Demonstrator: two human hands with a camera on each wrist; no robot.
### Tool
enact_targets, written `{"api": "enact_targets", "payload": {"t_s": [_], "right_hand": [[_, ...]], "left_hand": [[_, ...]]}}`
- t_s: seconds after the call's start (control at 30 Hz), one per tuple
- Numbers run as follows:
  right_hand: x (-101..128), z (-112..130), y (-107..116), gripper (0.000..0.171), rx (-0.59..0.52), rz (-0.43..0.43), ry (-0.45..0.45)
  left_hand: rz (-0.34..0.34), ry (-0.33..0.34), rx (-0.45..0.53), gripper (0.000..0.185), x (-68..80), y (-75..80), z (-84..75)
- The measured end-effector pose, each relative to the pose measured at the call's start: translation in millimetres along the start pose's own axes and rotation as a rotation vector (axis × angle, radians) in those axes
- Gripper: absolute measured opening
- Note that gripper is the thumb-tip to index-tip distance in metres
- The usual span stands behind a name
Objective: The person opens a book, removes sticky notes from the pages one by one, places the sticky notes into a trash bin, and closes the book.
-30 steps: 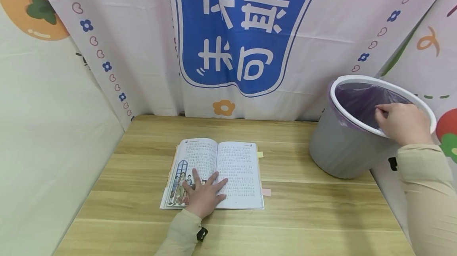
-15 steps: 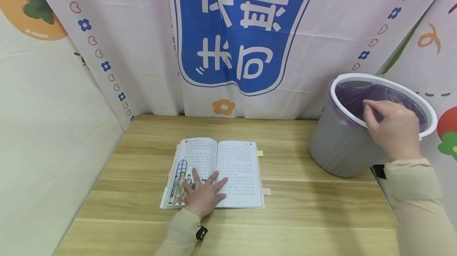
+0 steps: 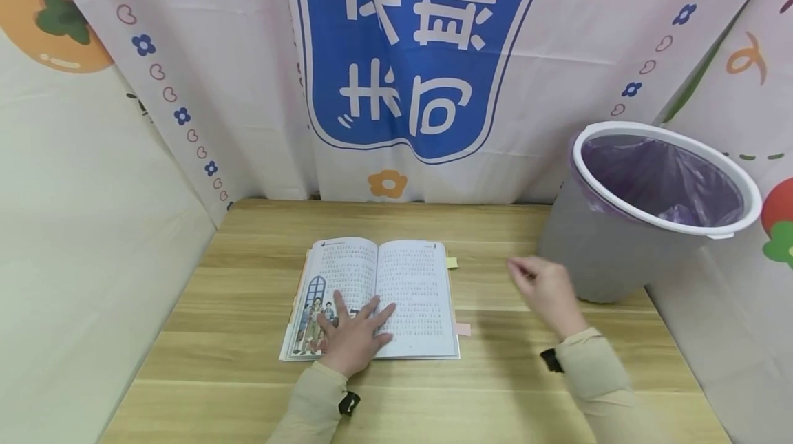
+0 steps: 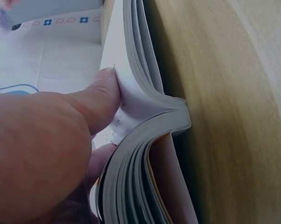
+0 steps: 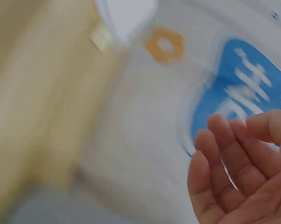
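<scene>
An open paperback book with printed text and a colour illustration (image 3: pixel 372 299) lies flat on the light wooden table (image 3: pixel 248 375), near the middle and somewhat toward the near edge. The left hand (image 3: pixel 353 334) rests on its lower pages with fingers spread and straight, pressing them flat; the left wrist view shows the thumb (image 4: pixel 96 100) against the page edges above the spine. A small yellow sticky tab (image 3: pixel 451 263) and a pink sticky tab (image 3: pixel 462 329) project from the book's right edge.

The right hand (image 3: pixel 545 289) hovers above the table between the book and the bin, touching neither. Its fingers are loosely curled and hold nothing; the right wrist view, heavily blurred, shows relaxed fingers (image 5: pixel 234 158) with an empty palm.

A grey plastic waste bin with a white rim and purple liner (image 3: pixel 595 251) stands at the far right corner of the table. A printed fabric backdrop with a blue panel and white characters (image 3: pixel 421 51) hangs behind the far edge.
</scene>
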State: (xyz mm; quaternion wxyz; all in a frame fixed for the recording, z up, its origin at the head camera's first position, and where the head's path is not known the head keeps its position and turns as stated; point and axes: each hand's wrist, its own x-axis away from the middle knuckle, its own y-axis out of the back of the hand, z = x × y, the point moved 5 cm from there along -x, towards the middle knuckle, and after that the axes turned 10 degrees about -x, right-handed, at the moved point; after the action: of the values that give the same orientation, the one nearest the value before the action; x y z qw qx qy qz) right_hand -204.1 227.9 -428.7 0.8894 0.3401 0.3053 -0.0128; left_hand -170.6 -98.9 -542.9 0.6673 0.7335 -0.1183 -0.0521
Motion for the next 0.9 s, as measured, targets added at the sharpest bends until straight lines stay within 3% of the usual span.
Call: {"api": "enact_targets", "payload": {"t_s": [0.13,0.23,0.5,0.9], "right_hand": [[27.7,-19.1,-49.1,0.02,-0.092,0.195,-0.271],[44.7,-31.2,-77.1,0.025,-0.111,0.283,-0.412],[60.1,-50.6,-118.1,0.029,-0.202,0.332,-0.592],[49.5,-49.9,-134.8,0.03,-0.402,0.271,-0.698]], "left_hand": [[0.0,-0.007,0.01,0.058,-0.2,-0.5,0.5],[0.005,-0.014,0.019,0.058,0.7,0.1,1.1],[0.019,-0.042,0.059,0.057,3.8,4.5,3.7],[0.025,-0.041,0.134,0.057,4.1,2.8,10.3]]}}
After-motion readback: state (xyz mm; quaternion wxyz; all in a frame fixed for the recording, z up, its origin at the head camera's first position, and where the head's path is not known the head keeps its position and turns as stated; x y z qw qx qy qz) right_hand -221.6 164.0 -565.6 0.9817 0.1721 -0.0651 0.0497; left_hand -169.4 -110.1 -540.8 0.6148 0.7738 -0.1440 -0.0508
